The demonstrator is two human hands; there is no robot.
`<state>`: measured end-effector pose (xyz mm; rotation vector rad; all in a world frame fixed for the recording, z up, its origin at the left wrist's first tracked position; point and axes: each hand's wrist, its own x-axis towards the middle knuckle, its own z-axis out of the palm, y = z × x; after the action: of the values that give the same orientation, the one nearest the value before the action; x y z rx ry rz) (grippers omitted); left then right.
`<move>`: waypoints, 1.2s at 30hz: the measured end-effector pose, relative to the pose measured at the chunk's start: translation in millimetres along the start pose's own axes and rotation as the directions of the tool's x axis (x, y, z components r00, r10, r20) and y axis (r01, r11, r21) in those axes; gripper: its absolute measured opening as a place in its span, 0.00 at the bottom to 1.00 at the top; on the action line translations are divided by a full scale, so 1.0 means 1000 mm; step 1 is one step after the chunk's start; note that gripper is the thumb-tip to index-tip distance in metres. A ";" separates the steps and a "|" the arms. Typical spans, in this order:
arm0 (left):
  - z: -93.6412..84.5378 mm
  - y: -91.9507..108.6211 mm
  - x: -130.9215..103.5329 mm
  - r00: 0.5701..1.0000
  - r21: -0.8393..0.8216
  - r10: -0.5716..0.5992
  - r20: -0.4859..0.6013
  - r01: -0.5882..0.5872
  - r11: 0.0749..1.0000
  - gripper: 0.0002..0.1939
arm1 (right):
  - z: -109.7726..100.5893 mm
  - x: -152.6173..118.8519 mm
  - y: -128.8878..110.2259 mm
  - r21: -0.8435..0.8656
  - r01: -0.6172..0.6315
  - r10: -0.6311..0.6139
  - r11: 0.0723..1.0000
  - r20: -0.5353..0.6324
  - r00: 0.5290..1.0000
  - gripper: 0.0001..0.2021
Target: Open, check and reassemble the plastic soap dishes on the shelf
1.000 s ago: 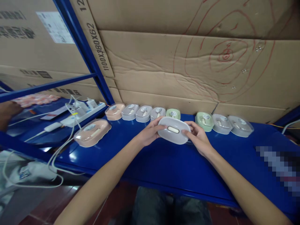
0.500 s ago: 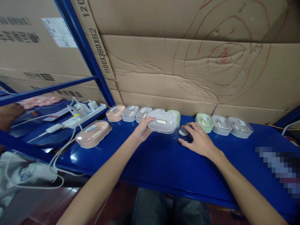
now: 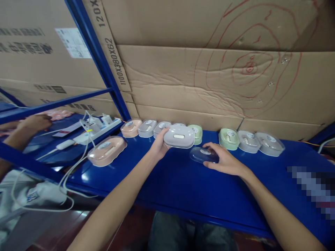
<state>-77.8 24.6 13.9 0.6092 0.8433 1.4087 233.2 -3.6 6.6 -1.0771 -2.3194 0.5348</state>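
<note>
My left hand (image 3: 160,144) is closed on the left end of a lilac-grey, rounded plastic box (image 3: 183,136). A short cream bar sits in the middle of its top, and the box is held above the blue table. To its right, a clear domed lid (image 3: 196,156) with a round label lies flat on the table. My right hand (image 3: 222,158) is around the lid's right end with thumb and fingers spread apart; whether they still touch it is hard to tell. Behind the held box stands a green box (image 3: 199,134) with a clear cover.
Similar covered boxes line the cardboard wall (image 3: 167,80): a peach one (image 3: 131,128) at left, a green one (image 3: 229,139) and grey ones (image 3: 269,143) at right. Another peach box (image 3: 107,150) lies near the cables and power strip (image 3: 101,129). Another person's hand (image 3: 38,123) is at far left.
The clear lid has tipped from facing me to lying flat. My right hand has slid right along it and its fingers have spread. The left hand still holds the grey box.
</note>
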 end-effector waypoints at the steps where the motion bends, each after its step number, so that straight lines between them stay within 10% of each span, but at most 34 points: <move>1: 0.000 0.001 0.000 1.000 -0.016 0.009 -0.009 -0.009 1.000 0.18 | -0.004 0.001 0.001 0.093 -0.019 0.018 0.995 0.011 1.000 0.25; 10: 0.007 0.002 -0.004 1.000 -0.043 -0.005 0.022 0.006 0.999 0.17 | -0.003 0.012 0.014 0.635 -0.043 0.303 0.772 -0.307 0.902 0.25; 14: 0.007 -0.007 -0.007 0.978 0.085 -0.135 0.160 0.123 0.989 0.25 | 0.016 0.008 -0.011 0.255 0.102 0.053 0.961 -0.536 0.842 0.31; 18: 0.010 -0.020 -0.011 0.934 0.188 -0.219 0.284 0.170 0.967 0.30 | 0.031 0.002 -0.034 -0.107 0.172 -0.202 0.979 -0.483 0.852 0.39; 25: 0.019 -0.032 -0.019 0.880 0.237 -0.274 0.388 0.193 0.952 0.32 | 0.044 0.003 -0.030 -0.121 0.179 -0.213 0.976 -0.410 0.887 0.40; 36: 0.020 -0.039 -0.021 0.913 0.255 -0.178 0.367 0.085 0.963 0.24 | 0.047 0.003 -0.025 -0.105 0.183 -0.209 0.977 -0.376 0.903 0.39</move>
<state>-37.9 2.1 -2.0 0.9591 0.7195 1.0232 188.6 -22.5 -15.7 -0.8718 -2.0727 0.1476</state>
